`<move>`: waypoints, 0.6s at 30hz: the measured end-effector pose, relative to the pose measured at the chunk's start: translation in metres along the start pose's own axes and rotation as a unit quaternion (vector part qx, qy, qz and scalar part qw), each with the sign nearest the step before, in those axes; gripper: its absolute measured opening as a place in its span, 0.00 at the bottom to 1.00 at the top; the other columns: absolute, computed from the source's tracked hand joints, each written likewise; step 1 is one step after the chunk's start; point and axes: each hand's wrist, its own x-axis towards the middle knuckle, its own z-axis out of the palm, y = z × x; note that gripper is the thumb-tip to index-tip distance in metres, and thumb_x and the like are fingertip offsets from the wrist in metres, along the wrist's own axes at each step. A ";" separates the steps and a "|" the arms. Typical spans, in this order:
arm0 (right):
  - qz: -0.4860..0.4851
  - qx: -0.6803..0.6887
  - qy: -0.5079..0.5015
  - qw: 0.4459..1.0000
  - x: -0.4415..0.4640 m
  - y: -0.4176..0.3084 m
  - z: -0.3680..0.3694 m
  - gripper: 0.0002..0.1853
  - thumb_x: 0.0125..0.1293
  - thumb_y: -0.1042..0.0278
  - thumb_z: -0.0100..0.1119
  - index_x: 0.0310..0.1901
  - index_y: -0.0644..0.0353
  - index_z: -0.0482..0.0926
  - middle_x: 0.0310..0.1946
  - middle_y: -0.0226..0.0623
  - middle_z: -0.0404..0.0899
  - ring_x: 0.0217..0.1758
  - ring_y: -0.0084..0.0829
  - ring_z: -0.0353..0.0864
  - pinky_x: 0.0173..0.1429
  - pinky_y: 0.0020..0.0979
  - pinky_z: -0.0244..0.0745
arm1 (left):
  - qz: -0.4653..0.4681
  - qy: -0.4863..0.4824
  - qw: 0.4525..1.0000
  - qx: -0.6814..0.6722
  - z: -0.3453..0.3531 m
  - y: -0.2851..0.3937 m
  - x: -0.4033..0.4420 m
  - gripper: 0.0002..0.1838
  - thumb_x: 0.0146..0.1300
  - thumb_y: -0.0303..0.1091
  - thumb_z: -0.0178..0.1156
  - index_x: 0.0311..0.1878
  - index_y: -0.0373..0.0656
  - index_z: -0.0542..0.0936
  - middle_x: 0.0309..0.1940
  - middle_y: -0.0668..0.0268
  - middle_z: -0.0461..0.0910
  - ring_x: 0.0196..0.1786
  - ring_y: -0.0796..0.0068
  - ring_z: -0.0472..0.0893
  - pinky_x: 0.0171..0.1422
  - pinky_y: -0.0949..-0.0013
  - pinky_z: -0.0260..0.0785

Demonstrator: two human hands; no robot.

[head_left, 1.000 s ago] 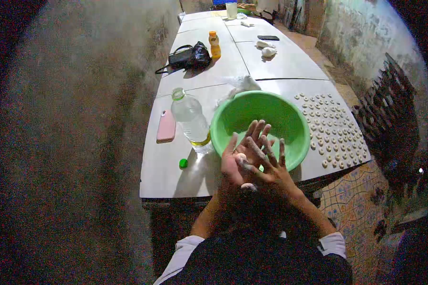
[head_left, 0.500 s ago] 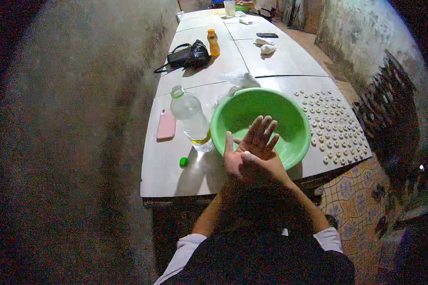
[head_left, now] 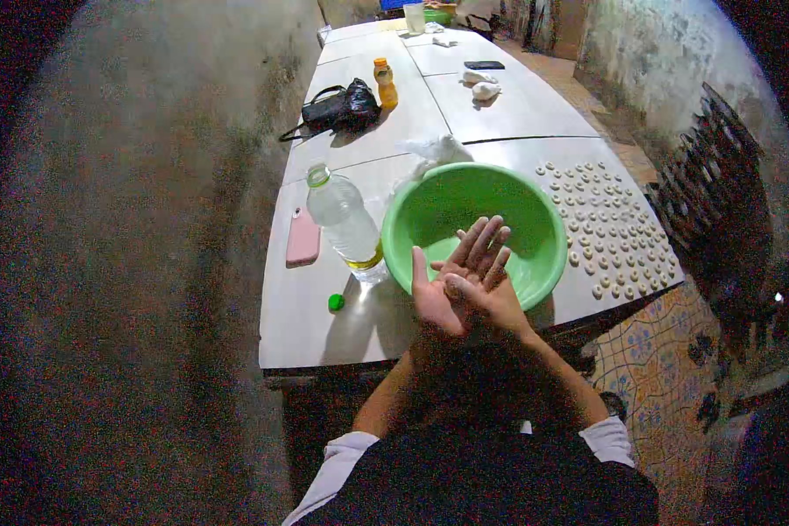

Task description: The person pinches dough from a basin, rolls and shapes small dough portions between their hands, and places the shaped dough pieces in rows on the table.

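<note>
Over the near rim of a green basin (head_left: 403, 206), my left hand (head_left: 440, 302) is turned palm up with its fingers stretched out. My right hand (head_left: 502, 307) presses against it from the right, its thumb lying across the left palm. Fingertips peek out behind the left hand, so the right hand seems wrapped round it. A pale dusting coats the fingers. I cannot make out anything between the hands. The visible part of the basin's inside is bare green. To its right lie rows of small ring-shaped dough pieces (head_left: 600, 232).
Left of the basin stand an uncapped water bottle (head_left: 337, 215), a green cap (head_left: 336, 302) and a pink phone (head_left: 304, 241). Farther back are a black bag (head_left: 346, 107), an orange drink bottle (head_left: 385, 85), white bundles (head_left: 484, 88) and a dark phone (head_left: 484, 65). A wall runs along the left.
The hands stay together over the basin; the right thumb has shifted slightly on the left palm. The view has moved a little, and the objects on the table have not moved.
</note>
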 end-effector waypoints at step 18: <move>0.029 -0.080 0.033 0.996 -0.008 0.004 -0.005 0.35 0.54 0.54 0.65 0.57 0.70 0.66 0.55 0.47 0.70 0.58 0.31 0.69 0.60 0.33 0.66 | -0.024 -0.006 0.995 -0.093 0.004 0.001 -0.005 0.56 0.54 0.77 0.30 0.69 0.32 0.42 0.71 0.50 0.43 0.73 0.55 0.46 0.74 0.52 0.41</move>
